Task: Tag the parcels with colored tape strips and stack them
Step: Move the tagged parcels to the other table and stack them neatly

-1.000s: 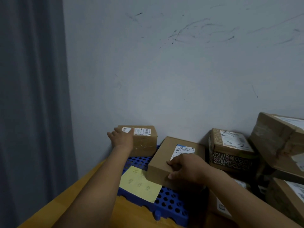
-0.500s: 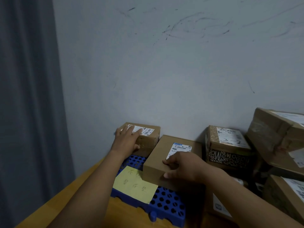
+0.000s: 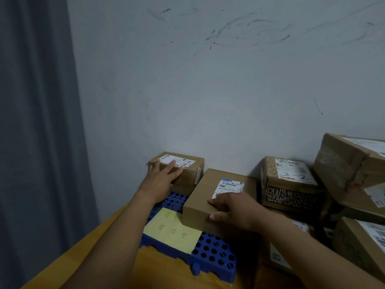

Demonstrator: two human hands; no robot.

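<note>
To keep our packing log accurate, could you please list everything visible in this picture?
small parcel: 1, brown, white label, back left on the pallet, by the wall
flat parcel: 1, brown, white label, middle of the pallet
patterned parcel: 1, brown and black, marked 3-2, right of the flat parcel
other parcels: at least 3, brown, piled at far right
pallet: 1, blue, perforated, on the table
note: 1, yellow, handwritten, on the pallet's near left
table: 1, orange wood, bottom left
curtain: 1, grey, left
wall: 1, pale, scuffed, behind
left hand: 1, flat on the small parcel
right hand: 1, grips the flat parcel's near edge
</note>
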